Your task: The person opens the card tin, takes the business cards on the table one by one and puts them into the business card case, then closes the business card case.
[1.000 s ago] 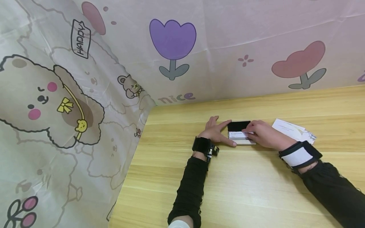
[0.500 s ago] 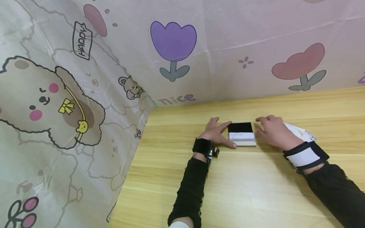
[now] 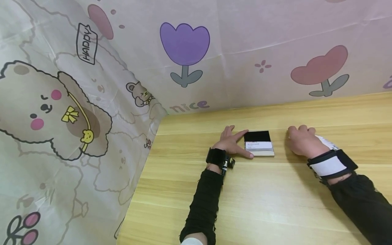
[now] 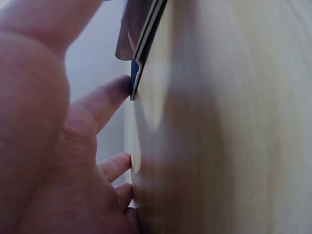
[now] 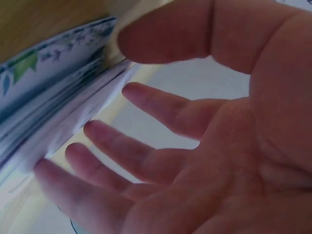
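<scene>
A flat card case [image 3: 257,136] lies on the table, black at its far part, with white printed cards [image 3: 258,145] showing in its near part. My left hand [image 3: 229,144] is spread at its left side, the thumb reaching to the near corner and the index finger to the far one. From the left wrist, the thin edge of the case [image 4: 139,68] meets a straight fingertip. Over a loose pile of cards [image 3: 327,141] is my right hand [image 3: 306,142], hiding most of it. The right wrist view has its loosely bent fingertips right at the edge of the floral-printed pile [image 5: 53,78].
The light wooden table [image 3: 245,211] runs back to a printed cloth [image 3: 239,78] hanging behind it. Another cloth [image 3: 92,183] with a cartoon bear borders the left side. Both wrists carry black straps [image 3: 332,165].
My right hand has let go of the cards in the case and moved right, over the loose pile. The left hand and the case have stayed in place.
</scene>
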### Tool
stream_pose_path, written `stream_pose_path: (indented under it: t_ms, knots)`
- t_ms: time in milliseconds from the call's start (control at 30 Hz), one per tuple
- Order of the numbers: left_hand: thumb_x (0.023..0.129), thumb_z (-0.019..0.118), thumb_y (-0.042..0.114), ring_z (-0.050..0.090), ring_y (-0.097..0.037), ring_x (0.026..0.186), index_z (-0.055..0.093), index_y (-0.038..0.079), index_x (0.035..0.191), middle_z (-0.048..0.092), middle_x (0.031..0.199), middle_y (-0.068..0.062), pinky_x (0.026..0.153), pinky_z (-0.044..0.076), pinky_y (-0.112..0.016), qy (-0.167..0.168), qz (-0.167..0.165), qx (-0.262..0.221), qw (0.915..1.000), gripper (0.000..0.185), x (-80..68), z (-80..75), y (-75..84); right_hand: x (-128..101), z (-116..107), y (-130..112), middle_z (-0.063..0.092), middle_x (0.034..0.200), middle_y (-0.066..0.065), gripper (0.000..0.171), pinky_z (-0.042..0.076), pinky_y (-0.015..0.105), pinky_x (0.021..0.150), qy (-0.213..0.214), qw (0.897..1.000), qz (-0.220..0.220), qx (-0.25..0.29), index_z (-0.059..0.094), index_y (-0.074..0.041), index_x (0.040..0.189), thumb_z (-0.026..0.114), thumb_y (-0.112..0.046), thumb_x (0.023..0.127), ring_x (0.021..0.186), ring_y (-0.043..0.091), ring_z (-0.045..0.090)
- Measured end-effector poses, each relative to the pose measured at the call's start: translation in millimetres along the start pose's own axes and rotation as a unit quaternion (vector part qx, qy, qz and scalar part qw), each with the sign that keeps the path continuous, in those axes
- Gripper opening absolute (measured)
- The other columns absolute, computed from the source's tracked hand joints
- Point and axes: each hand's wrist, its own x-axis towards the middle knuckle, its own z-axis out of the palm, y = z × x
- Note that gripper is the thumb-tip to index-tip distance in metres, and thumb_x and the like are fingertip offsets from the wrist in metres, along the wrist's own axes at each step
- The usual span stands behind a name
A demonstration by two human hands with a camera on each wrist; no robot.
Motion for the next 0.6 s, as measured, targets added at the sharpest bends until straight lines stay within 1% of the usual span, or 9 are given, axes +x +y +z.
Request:
stream_pose_path:
  t_ms: [100,167,233,333,400,467,533,600]
  knots:
    - [0.066,0.095,0.055,0.002,-0.023,0.158,0.036,0.049,0.158,0.003,0.173,0.000,0.121,0.023,-0.060,-0.001,0.000,-0.002,1.0000,0.110,-0.4,-0.4,0.2,0.5,1.5,-0.7,0.040,0.116,0.053,0.039,0.038,0.072,0.090,0.011,1.000,-0.010,0.003,0.040,0.023,0.132,0.047,0.003,0.098,0.104,0.065,0.040]
    - [0.066,0.095,0.055,0.001,-0.023,0.158,0.036,0.049,0.158,0.003,0.173,-0.001,0.121,0.022,-0.060,-0.002,0.001,-0.003,1.0000,0.110,-0.5,-0.9,0.5,1.1,1.7,-0.8,0.043,0.115,0.052,0.039,0.043,0.071,0.087,0.028,0.999,-0.016,0.006,0.042,0.023,0.131,0.051,0.005,0.097,0.103,0.065,0.045]
    - [0.066,0.095,0.054,0.001,-0.023,0.158,0.036,0.048,0.159,0.002,0.173,-0.001,0.121,0.022,-0.060,-0.002,0.002,-0.005,1.0000,0.110,-0.7,-1.3,1.0,1.6,1.5,-0.8,0.047,0.112,0.051,0.037,0.048,0.070,0.080,0.042,0.999,-0.020,0.006,0.045,0.023,0.127,0.055,0.006,0.095,0.099,0.064,0.050]
    - [0.067,0.095,0.053,0.001,-0.024,0.158,0.036,0.047,0.159,0.002,0.173,-0.002,0.121,0.022,-0.060,-0.003,0.005,-0.008,1.0000,0.110,-0.3,-1.6,1.1,3.6,1.3,-0.4,0.055,0.102,0.045,0.030,0.052,0.061,0.065,0.060,0.998,-0.023,0.007,0.055,0.022,0.115,0.061,0.004,0.092,0.086,0.054,0.058]
    - [0.067,0.095,0.053,0.000,-0.024,0.158,0.036,0.047,0.159,0.002,0.173,-0.002,0.121,0.022,-0.060,-0.003,0.005,-0.008,0.9999,0.109,0.0,-1.6,1.0,5.0,1.4,-0.5,0.059,0.096,0.040,0.023,0.051,0.053,0.058,0.066,0.998,-0.023,0.004,0.059,0.020,0.107,0.060,0.003,0.091,0.077,0.047,0.058]
    - [0.067,0.095,0.053,0.000,-0.024,0.158,0.036,0.047,0.159,0.002,0.173,-0.002,0.121,0.022,-0.060,-0.004,0.004,-0.007,1.0000,0.109,0.3,-1.5,0.8,6.3,1.7,-0.8,0.061,0.089,0.034,0.020,0.047,0.046,0.052,0.072,0.997,-0.019,0.004,0.062,0.018,0.101,0.059,0.002,0.090,0.070,0.040,0.056]
    - [0.067,0.095,0.054,0.000,-0.023,0.158,0.036,0.048,0.159,0.001,0.173,-0.001,0.121,0.021,-0.060,-0.005,0.003,-0.005,1.0000,0.109,0.6,-1.2,0.5,6.8,2.2,-1.5,0.060,0.086,0.032,0.019,0.044,0.042,0.049,0.076,0.997,-0.015,0.003,0.063,0.018,0.099,0.057,0.002,0.090,0.067,0.038,0.053]
    - [0.067,0.095,0.054,0.000,-0.023,0.158,0.036,0.048,0.159,0.001,0.173,-0.001,0.121,0.022,-0.060,-0.005,0.002,-0.005,1.0000,0.110,0.9,-0.8,0.0,6.4,2.5,-2.6,0.059,0.085,0.033,0.019,0.043,0.041,0.048,0.081,0.997,-0.012,0.001,0.063,0.018,0.099,0.057,0.003,0.090,0.067,0.038,0.053]
